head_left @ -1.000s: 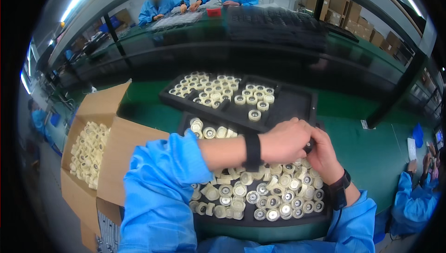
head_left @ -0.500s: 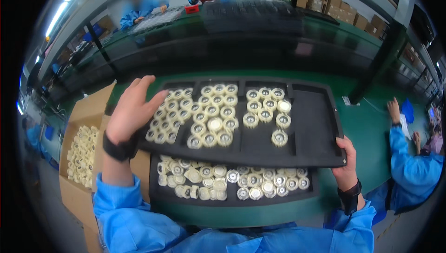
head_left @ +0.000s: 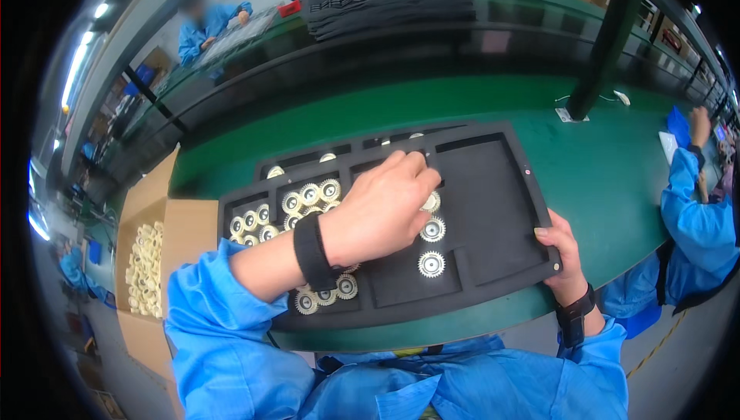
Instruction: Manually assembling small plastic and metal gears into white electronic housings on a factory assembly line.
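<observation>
A black compartment tray (head_left: 484,181) lies tilted before me, partly over another black tray (head_left: 308,159) whose far strip shows a few gears. Cream toothed gears (head_left: 310,192) with dark ringed centres fill its left compartments. Further right, a short column of gears (head_left: 432,229) stands in a sparser compartment. My left hand (head_left: 378,208) reaches across the tray, its fingers bent down together over that compartment beside the column; the fingertips and anything between them are hidden. With thumb on top, my right hand (head_left: 565,254) grips the tray's right edge.
An open cardboard box (head_left: 142,196) of loose gears (head_left: 145,269) stands at my left. A dark post (head_left: 605,50) rises from the green bench (head_left: 566,158) at the far right. A co-worker's blue sleeve (head_left: 678,204) is at right; two people sit across the bench by stacked black trays (head_left: 389,7).
My left hand has left the tray's left side and come in over its middle. The held tray has come down nearer me, covering most of the tray below. My right hand keeps its grip.
</observation>
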Demonstrator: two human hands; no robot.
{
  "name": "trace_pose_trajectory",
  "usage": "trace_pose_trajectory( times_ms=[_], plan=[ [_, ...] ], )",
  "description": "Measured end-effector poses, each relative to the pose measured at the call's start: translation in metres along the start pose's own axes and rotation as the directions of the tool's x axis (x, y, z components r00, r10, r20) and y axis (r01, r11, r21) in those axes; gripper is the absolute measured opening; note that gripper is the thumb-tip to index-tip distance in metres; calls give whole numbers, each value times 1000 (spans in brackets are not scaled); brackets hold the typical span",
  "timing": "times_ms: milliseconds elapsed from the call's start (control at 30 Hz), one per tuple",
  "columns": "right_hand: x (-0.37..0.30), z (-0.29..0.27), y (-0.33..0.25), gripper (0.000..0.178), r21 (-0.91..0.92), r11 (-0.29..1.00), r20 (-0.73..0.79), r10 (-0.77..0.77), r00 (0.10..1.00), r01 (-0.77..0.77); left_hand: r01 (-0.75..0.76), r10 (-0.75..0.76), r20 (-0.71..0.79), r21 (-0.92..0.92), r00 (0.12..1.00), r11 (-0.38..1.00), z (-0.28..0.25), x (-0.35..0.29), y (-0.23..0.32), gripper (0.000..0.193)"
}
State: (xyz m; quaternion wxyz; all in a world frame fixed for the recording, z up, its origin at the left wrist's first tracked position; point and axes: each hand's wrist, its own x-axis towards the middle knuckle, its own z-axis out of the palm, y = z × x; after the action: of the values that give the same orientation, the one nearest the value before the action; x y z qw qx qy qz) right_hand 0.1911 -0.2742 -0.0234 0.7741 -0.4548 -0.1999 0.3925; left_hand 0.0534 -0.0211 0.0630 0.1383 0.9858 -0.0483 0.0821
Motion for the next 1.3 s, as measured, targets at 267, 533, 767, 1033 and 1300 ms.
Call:
trace_pose_trajectory(
  times_ms=[267,533,767,1033,1300],
  plan=[
    [0,0,-2,60,27,999,-2,36,999,-36,152,-153,52,10,987,988,4,8,4,35],
    [1,2,-3,59,-12,999,5,30,1000,-30,149,-150,31,33,988,988,11,9,0,30],
    [-1,1,0,60,-26,999,-11,23,1000,-23,104,-126,-79,-237,989,966,-3,-9,11,26],
    [0,1,-1,61,-11,1000,-17,26,1000,-26,6,-89,-174,-427,981,904,-10,-21,21,34],
    [0,0,0,61,-9,999,-21,34,999,-34,124,-197,-57,-597,979,792,-9,-21,21,36]
  ],
)
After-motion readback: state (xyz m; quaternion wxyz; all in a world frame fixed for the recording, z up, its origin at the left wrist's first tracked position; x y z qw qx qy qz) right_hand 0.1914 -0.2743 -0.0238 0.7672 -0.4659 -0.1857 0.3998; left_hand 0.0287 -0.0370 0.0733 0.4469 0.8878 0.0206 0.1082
